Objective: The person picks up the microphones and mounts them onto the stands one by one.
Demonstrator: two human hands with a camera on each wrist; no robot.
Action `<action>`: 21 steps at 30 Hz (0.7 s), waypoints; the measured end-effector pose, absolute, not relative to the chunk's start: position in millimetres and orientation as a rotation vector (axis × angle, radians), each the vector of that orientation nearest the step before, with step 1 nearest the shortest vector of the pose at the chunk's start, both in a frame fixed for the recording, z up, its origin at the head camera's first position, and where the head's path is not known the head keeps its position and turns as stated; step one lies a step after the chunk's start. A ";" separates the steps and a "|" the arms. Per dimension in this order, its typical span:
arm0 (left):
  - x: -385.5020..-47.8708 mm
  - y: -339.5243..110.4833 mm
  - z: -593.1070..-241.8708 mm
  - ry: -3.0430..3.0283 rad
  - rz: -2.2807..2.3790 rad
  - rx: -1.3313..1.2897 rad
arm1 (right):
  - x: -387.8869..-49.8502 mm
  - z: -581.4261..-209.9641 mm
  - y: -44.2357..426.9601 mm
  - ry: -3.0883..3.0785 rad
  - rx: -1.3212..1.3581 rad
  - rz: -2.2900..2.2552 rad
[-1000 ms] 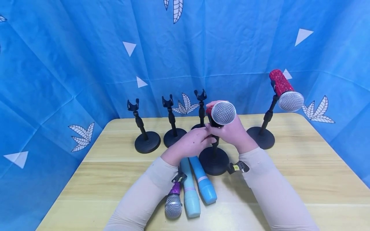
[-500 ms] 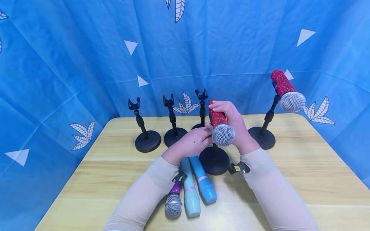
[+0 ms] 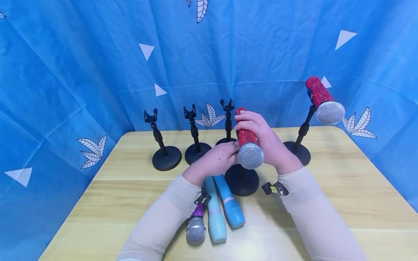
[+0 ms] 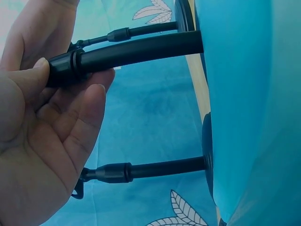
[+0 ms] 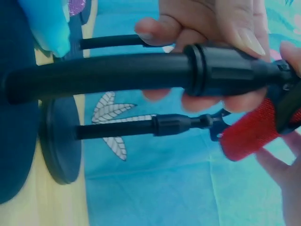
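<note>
In the head view, the right hand (image 3: 263, 136) has its fingers curled over a red glitter microphone (image 3: 247, 137), tilted mesh end down atop a black desk stand (image 3: 241, 182). In the left wrist view, the left hand (image 4: 51, 129) pinches the stand's collar (image 4: 65, 69); in the right wrist view, the microphone's handle (image 5: 247, 134) lies against the clip (image 5: 289, 109)

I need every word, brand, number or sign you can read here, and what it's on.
Readable text: none.
Yellow label on the right wrist's black strap: any marking is too small to read.
Held red microphone and its black stand: no lettering visible.
Purple microphone, pale teal microphone, blue microphone: none visible.
Blue curtain: leaves and triangles, no words.
</note>
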State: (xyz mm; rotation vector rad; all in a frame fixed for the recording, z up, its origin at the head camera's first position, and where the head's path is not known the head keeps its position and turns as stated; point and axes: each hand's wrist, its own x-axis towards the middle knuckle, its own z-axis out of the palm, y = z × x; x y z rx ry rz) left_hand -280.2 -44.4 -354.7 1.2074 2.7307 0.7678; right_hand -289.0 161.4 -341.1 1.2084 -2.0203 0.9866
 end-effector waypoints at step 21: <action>-284.0 -43.8 -357.1 2.730 0.804 1.236 | -289.4 -345.1 156.8 -1.995 1.131 0.954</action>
